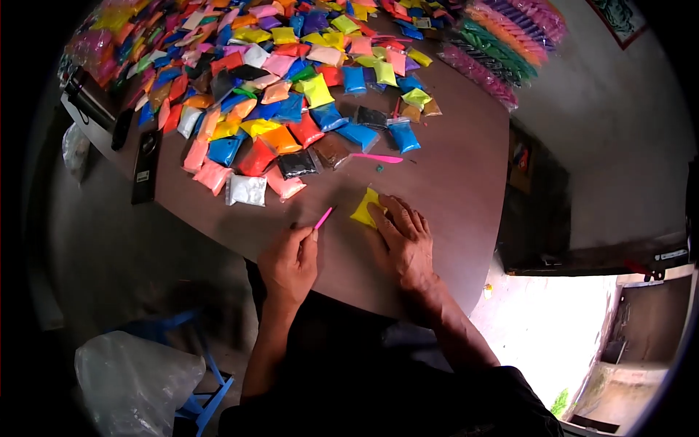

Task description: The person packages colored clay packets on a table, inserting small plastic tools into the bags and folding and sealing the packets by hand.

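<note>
My left hand is closed around a thin pink stick tool with a dark tip, which points up and to the right above the table's front edge. To its right, my right hand grips a small yellow packet on the tabletop, thumb and fingers at its right side. The packet's right part is hidden under the fingers. Just beyond lie a flat pink plastic tool and a tiny green lump.
Many coloured packets cover the far part of the brown table. Bagged bundles lie at the far right. A metal flask and a dark flat object are at the left edge. A blue stool with a plastic bag stands lower left.
</note>
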Demonstrator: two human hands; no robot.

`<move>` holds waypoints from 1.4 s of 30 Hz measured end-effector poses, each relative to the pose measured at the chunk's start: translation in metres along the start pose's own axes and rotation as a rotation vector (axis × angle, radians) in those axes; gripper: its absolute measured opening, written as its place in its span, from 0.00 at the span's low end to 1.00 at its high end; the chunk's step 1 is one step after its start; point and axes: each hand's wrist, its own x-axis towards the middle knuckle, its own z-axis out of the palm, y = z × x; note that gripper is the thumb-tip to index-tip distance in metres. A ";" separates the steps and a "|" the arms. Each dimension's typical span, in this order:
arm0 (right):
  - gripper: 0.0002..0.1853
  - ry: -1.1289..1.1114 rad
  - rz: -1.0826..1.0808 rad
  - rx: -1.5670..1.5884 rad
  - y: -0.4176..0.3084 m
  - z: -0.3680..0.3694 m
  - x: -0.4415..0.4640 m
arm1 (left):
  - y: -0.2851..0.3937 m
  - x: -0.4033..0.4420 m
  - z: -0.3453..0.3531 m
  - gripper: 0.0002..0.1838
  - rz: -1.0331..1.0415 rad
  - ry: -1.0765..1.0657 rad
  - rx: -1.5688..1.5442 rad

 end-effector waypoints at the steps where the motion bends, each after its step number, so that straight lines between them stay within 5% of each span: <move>1: 0.20 0.000 -0.020 -0.006 0.002 0.002 0.001 | 0.001 -0.001 0.001 0.06 -0.009 0.002 0.004; 27: 0.23 0.008 -0.049 -0.003 0.003 0.010 0.039 | -0.001 0.000 -0.001 0.07 0.021 0.043 -0.021; 42: 0.11 -0.042 -0.344 0.103 -0.058 0.061 0.175 | -0.004 0.001 -0.001 0.10 0.026 0.075 -0.058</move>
